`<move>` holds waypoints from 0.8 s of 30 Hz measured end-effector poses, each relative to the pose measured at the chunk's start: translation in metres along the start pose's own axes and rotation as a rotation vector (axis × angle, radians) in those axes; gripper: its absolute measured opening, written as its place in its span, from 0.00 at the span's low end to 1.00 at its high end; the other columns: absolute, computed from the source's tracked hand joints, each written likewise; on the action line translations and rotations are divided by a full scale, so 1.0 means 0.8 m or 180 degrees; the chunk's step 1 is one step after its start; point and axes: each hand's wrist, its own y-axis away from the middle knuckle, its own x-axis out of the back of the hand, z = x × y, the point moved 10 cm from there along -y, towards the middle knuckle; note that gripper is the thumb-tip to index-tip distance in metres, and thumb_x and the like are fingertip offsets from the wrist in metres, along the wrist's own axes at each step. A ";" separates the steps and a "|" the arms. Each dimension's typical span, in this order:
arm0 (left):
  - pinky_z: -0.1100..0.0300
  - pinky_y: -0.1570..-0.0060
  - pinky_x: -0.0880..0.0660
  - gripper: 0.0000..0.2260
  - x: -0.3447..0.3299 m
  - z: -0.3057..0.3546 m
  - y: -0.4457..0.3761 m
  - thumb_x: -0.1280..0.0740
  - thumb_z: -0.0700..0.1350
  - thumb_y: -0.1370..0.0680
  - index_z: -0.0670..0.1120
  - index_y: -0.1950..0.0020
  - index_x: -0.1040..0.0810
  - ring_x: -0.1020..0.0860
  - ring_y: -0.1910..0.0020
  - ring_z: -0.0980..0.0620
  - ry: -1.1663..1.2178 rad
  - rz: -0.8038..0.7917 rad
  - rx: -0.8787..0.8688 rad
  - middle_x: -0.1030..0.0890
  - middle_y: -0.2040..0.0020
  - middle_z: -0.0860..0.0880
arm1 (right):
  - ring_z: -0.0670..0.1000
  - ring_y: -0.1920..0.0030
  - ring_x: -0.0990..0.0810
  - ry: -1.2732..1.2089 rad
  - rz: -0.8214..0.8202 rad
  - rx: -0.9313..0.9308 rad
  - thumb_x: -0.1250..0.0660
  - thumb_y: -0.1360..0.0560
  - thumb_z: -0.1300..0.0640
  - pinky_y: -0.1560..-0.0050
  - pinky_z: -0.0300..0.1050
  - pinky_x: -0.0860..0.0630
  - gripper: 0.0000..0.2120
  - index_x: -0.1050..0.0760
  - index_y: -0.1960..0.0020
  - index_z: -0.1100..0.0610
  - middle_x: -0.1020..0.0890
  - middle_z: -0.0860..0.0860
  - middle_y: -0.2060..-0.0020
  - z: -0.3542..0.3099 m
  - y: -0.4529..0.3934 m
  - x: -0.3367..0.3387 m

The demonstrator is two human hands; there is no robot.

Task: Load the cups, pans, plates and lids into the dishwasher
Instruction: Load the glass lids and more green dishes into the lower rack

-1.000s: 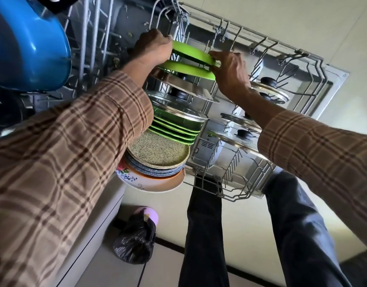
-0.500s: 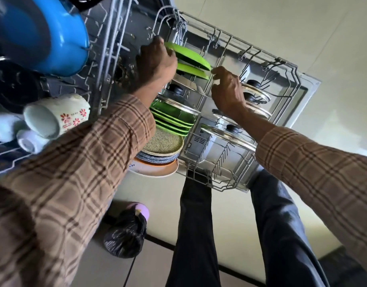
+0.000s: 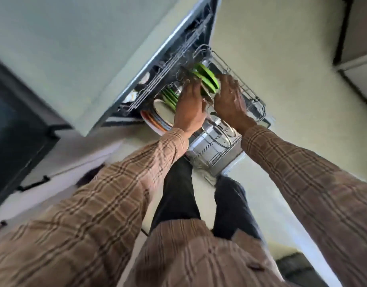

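The dishwasher's lower rack [image 3: 251,95] is pulled out over the open door [image 3: 230,162]. Two green plates [image 3: 208,78] stand on edge at its far end, with a glass lid [image 3: 207,94] just below them. My left hand [image 3: 188,108] reaches in from the left with fingers stretched towards the lid and plates. On the right, my right hand [image 3: 230,100] touches the green plates' edge, fingers spread. More green plates [image 3: 169,96] and a stack of larger plates [image 3: 157,118] stand to the left. Further lids [image 3: 219,134] sit in the near part of the rack. Motion blur hides the fingertips.
The upper rack [image 3: 168,65] with cups sits inside the dishwasher, above the lower rack. A dark oven front [image 3: 14,121] and a white drawer with a black handle [image 3: 33,184] are on the left. My legs stand close to the door's front edge.
The camera has pulled back and swung, so the dishwasher looks smaller. My left hand has dropped from the top green plate to the lid below. My right hand has moved up against the green plates.
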 end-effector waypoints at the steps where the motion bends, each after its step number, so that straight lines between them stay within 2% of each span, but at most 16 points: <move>1: 0.45 0.30 0.27 0.34 0.026 0.003 0.013 0.29 0.42 0.23 0.40 0.20 0.40 0.30 0.26 0.41 -0.0077 0.0121 0.0016 0.33 0.24 0.39 | 0.61 0.31 0.29 0.0009 -0.0008 0.0111 0.36 0.20 0.61 0.31 0.59 0.30 0.24 0.36 0.25 0.60 0.28 0.61 0.30 -0.021 0.008 0.013; 4: 0.45 0.30 0.27 0.32 0.108 0.003 0.066 0.31 0.42 0.22 0.40 0.20 0.40 0.29 0.28 0.40 -0.0368 0.0418 0.0051 0.32 0.25 0.38 | 0.60 0.32 0.31 0.0163 -0.0014 0.0547 0.37 0.24 0.65 0.31 0.58 0.30 0.26 0.35 0.27 0.58 0.29 0.58 0.31 -0.087 0.035 0.036; 8: 0.42 0.29 0.30 0.29 0.236 -0.009 0.170 0.32 0.40 0.22 0.39 0.22 0.37 0.30 0.28 0.38 -0.0626 0.1067 0.0558 0.30 0.27 0.38 | 0.62 0.30 0.35 0.0513 -0.0165 0.1501 0.35 0.25 0.65 0.28 0.61 0.34 0.29 0.38 0.26 0.59 0.32 0.59 0.30 -0.214 0.094 0.050; 11: 0.42 0.26 0.33 0.28 0.325 -0.024 0.257 0.35 0.41 0.21 0.41 0.22 0.37 0.33 0.25 0.39 -0.0814 0.1552 0.1062 0.31 0.26 0.39 | 0.64 0.33 0.34 0.0813 -0.0242 0.2233 0.34 0.26 0.63 0.36 0.64 0.29 0.31 0.38 0.25 0.59 0.33 0.59 0.30 -0.324 0.151 0.053; 14: 0.44 0.21 0.40 0.29 0.397 -0.043 0.342 0.39 0.42 0.19 0.42 0.18 0.43 0.42 0.19 0.41 -0.1067 0.1814 0.1454 0.37 0.20 0.42 | 0.64 0.34 0.34 0.1039 -0.0239 0.2787 0.33 0.29 0.63 0.42 0.64 0.26 0.34 0.38 0.25 0.57 0.35 0.58 0.29 -0.434 0.216 0.055; 17: 0.43 0.21 0.41 0.30 0.466 -0.064 0.433 0.39 0.44 0.18 0.43 0.18 0.45 0.44 0.18 0.42 -0.1231 0.2192 0.1838 0.39 0.19 0.42 | 0.65 0.31 0.37 0.1113 -0.0193 0.3375 0.33 0.28 0.62 0.38 0.65 0.27 0.35 0.41 0.24 0.57 0.39 0.58 0.24 -0.538 0.290 0.054; 21: 0.42 0.22 0.39 0.31 0.540 -0.099 0.554 0.39 0.48 0.17 0.43 0.18 0.47 0.44 0.18 0.42 -0.1412 0.2511 0.2281 0.40 0.19 0.42 | 0.62 0.24 0.43 0.1174 -0.0334 0.4005 0.32 0.25 0.59 0.29 0.67 0.37 0.39 0.48 0.20 0.53 0.49 0.55 0.19 -0.654 0.395 0.034; 24: 0.41 0.22 0.39 0.31 0.583 -0.138 0.632 0.41 0.50 0.17 0.43 0.17 0.49 0.45 0.18 0.41 -0.1469 0.2699 0.2603 0.41 0.18 0.42 | 0.61 0.23 0.45 0.1235 -0.0357 0.4380 0.30 0.24 0.56 0.29 0.67 0.38 0.42 0.51 0.19 0.51 0.51 0.53 0.19 -0.725 0.460 0.009</move>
